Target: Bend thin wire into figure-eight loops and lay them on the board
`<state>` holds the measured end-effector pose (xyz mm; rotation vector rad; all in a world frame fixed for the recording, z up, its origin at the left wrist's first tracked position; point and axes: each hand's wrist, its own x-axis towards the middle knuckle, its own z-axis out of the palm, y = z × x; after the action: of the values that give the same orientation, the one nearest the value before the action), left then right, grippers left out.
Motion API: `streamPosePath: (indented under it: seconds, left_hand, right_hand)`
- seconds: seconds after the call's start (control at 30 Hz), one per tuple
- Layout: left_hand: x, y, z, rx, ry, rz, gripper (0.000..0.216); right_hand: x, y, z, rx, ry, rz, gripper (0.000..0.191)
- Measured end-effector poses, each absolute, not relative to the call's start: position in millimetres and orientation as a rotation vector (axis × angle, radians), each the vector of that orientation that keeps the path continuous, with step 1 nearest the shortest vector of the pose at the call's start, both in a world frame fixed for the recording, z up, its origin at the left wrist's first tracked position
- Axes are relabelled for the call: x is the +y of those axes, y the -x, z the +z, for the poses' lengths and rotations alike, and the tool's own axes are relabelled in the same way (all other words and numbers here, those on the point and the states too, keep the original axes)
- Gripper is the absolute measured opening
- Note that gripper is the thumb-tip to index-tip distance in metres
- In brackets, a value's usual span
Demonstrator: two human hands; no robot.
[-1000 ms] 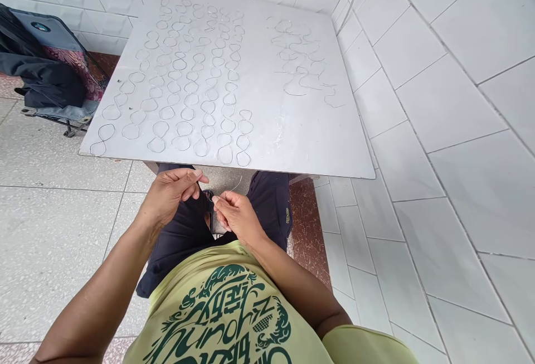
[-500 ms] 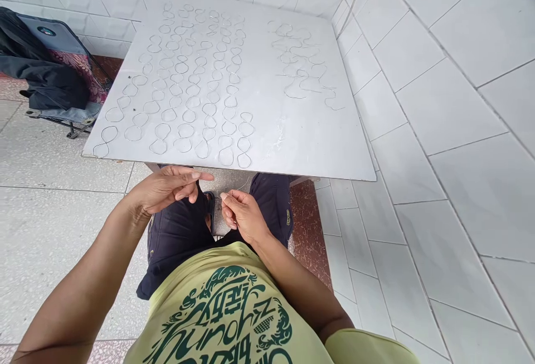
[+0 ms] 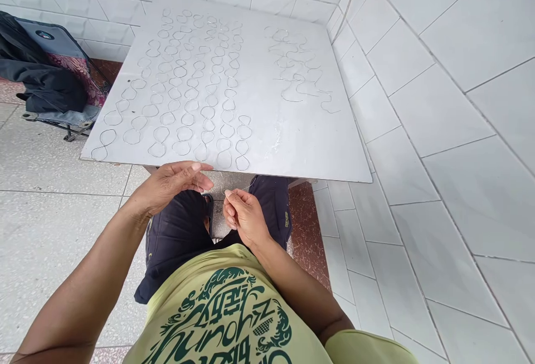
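My right hand (image 3: 246, 214) pinches a thin piece of wire (image 3: 252, 183) between thumb and forefinger, just below the table's front edge. One bent end rises to the left of the fingertips and the other runs out to the right. My left hand (image 3: 178, 183) is beside it with fingers stretched out and apart, pointing toward the wire; whether it touches the wire I cannot tell. Several figure-eight wire shapes (image 3: 242, 155) lie in rows on the white tabletop (image 3: 301, 152). Loose curved wire pieces (image 3: 292, 99) lie farther right.
Tiled walls border the table at the back and the right (image 3: 418, 174). A folding chair (image 3: 62, 46) with dark cloth on it stands at the left on the speckled floor (image 3: 62, 230). My legs are under the table's front edge.
My left hand has turned a little, and its fingers have spread apart near the wire. The wire's left end now stands up above my right fingertips. My right hand keeps its pinch.
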<state>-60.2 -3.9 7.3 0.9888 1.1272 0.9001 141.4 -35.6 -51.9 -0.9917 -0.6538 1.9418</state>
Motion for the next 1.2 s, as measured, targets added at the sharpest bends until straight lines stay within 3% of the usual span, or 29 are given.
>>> streamPosePath:
  seconds: [0.27, 0.47, 0.87, 1.2]
  left_hand:
    - [-1, 55, -4, 1.202, -1.024, 0.911, 0.029]
    - [11, 61, 2, 1.255, -1.188, 0.696, 0.022]
    - [19, 53, 3, 1.293, -1.331, 0.682, 0.033]
    - [8, 50, 1, 1.228, -1.05, 0.681, 0.04]
  right_hand:
    - [-41, -137, -51, -0.781, 1.03, 1.977, 0.039]
    - [-43, -137, -57, -0.909, 1.064, 2.069, 0.04]
    - [-44, -133, -60, -0.774, 1.058, 2.015, 0.038]
    - [-47, -130, -61, -0.808, 1.046, 1.99, 0.036]
